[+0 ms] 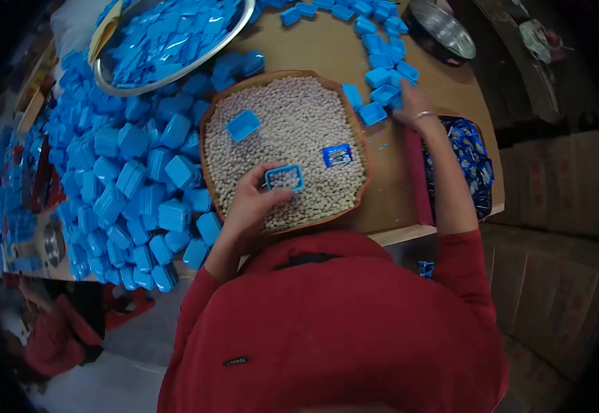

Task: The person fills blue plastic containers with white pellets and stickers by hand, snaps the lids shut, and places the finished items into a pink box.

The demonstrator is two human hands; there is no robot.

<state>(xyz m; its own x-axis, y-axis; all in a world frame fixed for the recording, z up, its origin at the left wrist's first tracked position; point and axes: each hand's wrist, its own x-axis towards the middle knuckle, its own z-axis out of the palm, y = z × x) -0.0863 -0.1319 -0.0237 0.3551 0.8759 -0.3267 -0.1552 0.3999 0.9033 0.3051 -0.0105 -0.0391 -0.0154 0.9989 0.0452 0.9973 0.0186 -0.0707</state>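
Note:
My left hand (254,201) grips a small blue box (285,178) with pale pellets in it, low over a wide orange-rimmed tray (362,138) full of the same pellets. Another blue box (243,126) lies on the pellets at the upper left, and a dark blue packet (337,155) rests on them at the right. My right hand (413,107) reaches to the near end of a cluster of open blue boxes (384,94) right of the tray. Its fingertips are partly hidden, so what they hold cannot be made out.
Piled blue boxes (134,179) cover the table's left side. A metal basin (168,51) of flat blue pieces stands behind them. At the back right is a metal bowl (444,31); a container with patterned cloth (461,165) is right. Another person (62,337) is at lower left.

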